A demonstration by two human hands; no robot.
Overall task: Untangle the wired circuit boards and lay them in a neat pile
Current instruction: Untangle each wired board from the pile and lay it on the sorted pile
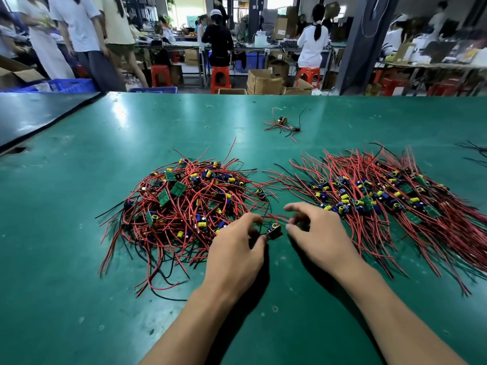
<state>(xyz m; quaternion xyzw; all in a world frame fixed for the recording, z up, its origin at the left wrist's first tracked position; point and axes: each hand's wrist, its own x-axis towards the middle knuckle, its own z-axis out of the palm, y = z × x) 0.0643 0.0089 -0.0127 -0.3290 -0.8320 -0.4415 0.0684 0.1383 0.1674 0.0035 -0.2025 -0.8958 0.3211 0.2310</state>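
A tangled heap of small green circuit boards (184, 204) with red and black wires lies left of centre on the green table. To its right lies a combed-out pile of boards (374, 198), their wires running roughly parallel. Between the two, my left hand (234, 248) pinches one circuit board (274, 230) with blue and yellow parts just above the table. My right hand (316, 230) is close beside it, its thumb and fingertips pinching the board's red wires (279, 216).
A couple of stray boards with wires (283, 125) and a small rubber band (208, 126) lie farther back on the green table (79, 285). A dark mat (31, 114) covers the far left. More black wires (474, 151) show at the right edge. People work at benches beyond.
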